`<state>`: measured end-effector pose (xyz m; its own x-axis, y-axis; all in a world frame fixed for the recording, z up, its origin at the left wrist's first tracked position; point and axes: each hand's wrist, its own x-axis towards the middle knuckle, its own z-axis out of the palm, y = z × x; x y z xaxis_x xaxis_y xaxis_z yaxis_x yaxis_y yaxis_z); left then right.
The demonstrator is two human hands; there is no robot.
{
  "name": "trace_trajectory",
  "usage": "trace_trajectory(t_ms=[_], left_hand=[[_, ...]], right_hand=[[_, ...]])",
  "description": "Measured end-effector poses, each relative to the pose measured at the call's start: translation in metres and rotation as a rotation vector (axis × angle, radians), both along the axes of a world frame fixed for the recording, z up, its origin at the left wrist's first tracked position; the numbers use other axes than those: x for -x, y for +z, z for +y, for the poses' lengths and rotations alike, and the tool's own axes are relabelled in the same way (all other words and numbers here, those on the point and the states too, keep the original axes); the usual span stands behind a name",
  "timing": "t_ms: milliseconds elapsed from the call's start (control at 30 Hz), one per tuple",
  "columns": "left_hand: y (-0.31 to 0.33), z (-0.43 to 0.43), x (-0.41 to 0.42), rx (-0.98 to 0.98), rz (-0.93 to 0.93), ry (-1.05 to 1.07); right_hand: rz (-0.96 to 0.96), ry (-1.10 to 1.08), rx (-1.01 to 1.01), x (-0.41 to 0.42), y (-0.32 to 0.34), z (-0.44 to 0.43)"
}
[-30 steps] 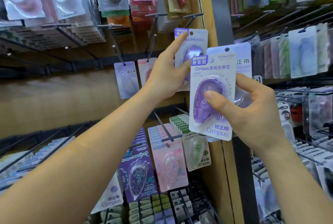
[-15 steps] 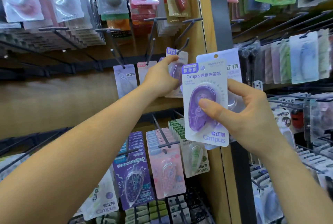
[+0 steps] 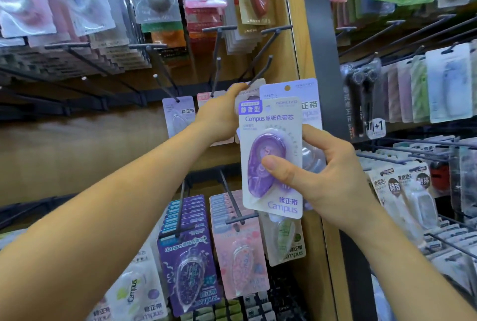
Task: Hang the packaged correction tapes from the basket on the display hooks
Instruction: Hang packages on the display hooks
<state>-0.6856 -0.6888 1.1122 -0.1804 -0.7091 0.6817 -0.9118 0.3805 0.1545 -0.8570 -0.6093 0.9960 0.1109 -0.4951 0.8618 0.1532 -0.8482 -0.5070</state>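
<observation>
While the wooden display board [image 3: 77, 155] fills the view as it did a second ago, the left hand [image 3: 222, 114] now reaches further in towards it. That hand has carried its single pack [image 3: 253, 92] from out in the open, below the hook tips, back to the line of the hanging lilac pack [image 3: 178, 117]. Its fingers are curled round the card's left edge. The right hand [image 3: 333, 181] keeps its place in front, thumb pressed on the blister of the purple Campus pack [image 3: 271, 124], fingers closed behind it and behind the pastel pack [image 3: 309, 104] stacked at its back. The dark hook [image 3: 260, 69] now runs down to the single pack's top edge. The punched hole is hidden, so I cannot tell whether it is threaded; it probably is, or nearly. If so, one tape is almost hung and two wait in the right hand. No basket is in view.
</observation>
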Motion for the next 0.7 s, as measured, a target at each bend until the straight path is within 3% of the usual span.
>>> trace_trajectory(t_ms=[67, 167, 233, 333, 433, 533, 633, 700], left_hand=[[-0.004, 0.030, -0.003, -0.035, 0.287, -0.221], [-0.020, 0.077, -0.006, -0.317, 0.639, -0.595], [-0.035, 0.096, -0.009, -0.346, 0.597, -0.663], [-0.050, 0.103, -0.016, -0.185, 0.478, -0.628], [-0.055, 0.102, -0.021, -0.084, 0.488, -0.572], [-0.059, 0.099, -0.019, 0.018, 0.527, -0.606], [-0.051, 0.098, -0.010, -0.063, 0.792, -0.701], [-0.042, 0.093, -0.005, -0.040, 0.814, -0.646]], right_hand=[[-0.029, 0.031, 0.008, -0.005, 0.000, 0.000], [-0.100, 0.093, 0.006, -0.011, 0.002, 0.002], [-0.138, 0.110, 0.019, -0.014, 0.005, 0.005], [-0.177, 0.115, 0.033, -0.017, 0.007, 0.006], [-0.166, 0.041, 0.065, -0.016, 0.004, 0.002], [-0.178, -0.179, 0.116, -0.014, -0.001, -0.001], [-0.280, -0.479, 0.216, -0.007, -0.007, -0.004], [-0.290, -0.615, 0.280, -0.002, -0.009, -0.006]])
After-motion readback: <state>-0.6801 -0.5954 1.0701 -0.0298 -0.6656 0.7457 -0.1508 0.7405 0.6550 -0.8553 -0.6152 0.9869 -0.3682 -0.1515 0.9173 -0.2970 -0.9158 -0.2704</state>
